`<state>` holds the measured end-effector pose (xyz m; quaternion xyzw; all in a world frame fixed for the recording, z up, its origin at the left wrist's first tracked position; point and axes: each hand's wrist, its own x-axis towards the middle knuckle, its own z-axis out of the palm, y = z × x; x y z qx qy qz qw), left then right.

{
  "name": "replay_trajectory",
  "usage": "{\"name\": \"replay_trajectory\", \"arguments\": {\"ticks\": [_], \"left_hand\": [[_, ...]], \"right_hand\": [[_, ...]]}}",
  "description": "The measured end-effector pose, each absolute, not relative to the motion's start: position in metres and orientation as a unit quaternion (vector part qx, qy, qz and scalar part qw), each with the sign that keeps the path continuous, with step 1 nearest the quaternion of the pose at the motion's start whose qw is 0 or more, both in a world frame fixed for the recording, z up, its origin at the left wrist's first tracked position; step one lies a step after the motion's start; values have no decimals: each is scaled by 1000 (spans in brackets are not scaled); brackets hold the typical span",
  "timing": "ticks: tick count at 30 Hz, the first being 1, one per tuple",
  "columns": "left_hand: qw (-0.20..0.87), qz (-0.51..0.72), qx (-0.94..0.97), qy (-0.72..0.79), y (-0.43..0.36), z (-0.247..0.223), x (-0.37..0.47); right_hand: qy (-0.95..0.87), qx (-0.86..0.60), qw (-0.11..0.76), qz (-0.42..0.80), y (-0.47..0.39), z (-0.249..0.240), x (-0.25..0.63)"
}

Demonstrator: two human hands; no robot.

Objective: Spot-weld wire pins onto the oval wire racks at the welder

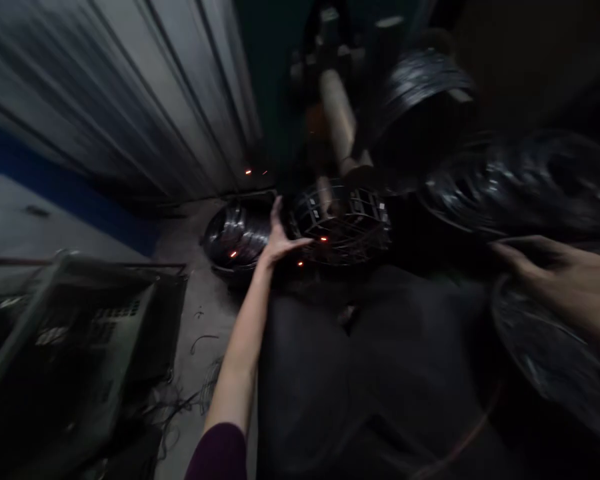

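Note:
My left hand (pixel 281 241) is stretched out with thumb and fingers spread, holding nothing. It is beside a dark wire basket (pixel 343 223) with small light tags, and a shiny black coiled bundle (pixel 237 233) lies on its other side. At the right, my right hand (pixel 563 277) is blurred, its fingers reaching toward the middle; whether it holds anything cannot be made out. Below it is a round, wrapped dark coil (pixel 545 340). Several small orange sparks show around my left hand.
A machine with a pale roller (pixel 337 113) stands ahead, near a hanging black coil (pixel 425 87). More shiny coils (pixel 520 180) lie at the right. A green crate (pixel 130 333) is at the left, with loose wires (pixel 180 403) on the floor and corrugated metal (pixel 145 87) behind.

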<state>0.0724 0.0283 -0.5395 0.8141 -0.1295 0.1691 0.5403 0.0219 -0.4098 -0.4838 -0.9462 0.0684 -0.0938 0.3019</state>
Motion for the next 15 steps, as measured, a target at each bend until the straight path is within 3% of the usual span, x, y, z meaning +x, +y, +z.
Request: {"name": "replay_trajectory", "arguments": {"ticks": [2,4,9,15], "left_hand": [[562,115,812,-104,31,-551,65],[579,89,805,-93,30,-563,67],[625,115,771,-47,23,-574,86],[613,160,774,1,16,-567,68]], "right_hand": [[171,-965,197,4,-470,-519,-3],[197,-962,179,57,-511,-557,-26],[233,-946,218,57,-539,-632,-41],[254,-912,318,42,-548,-642,-41]]}}
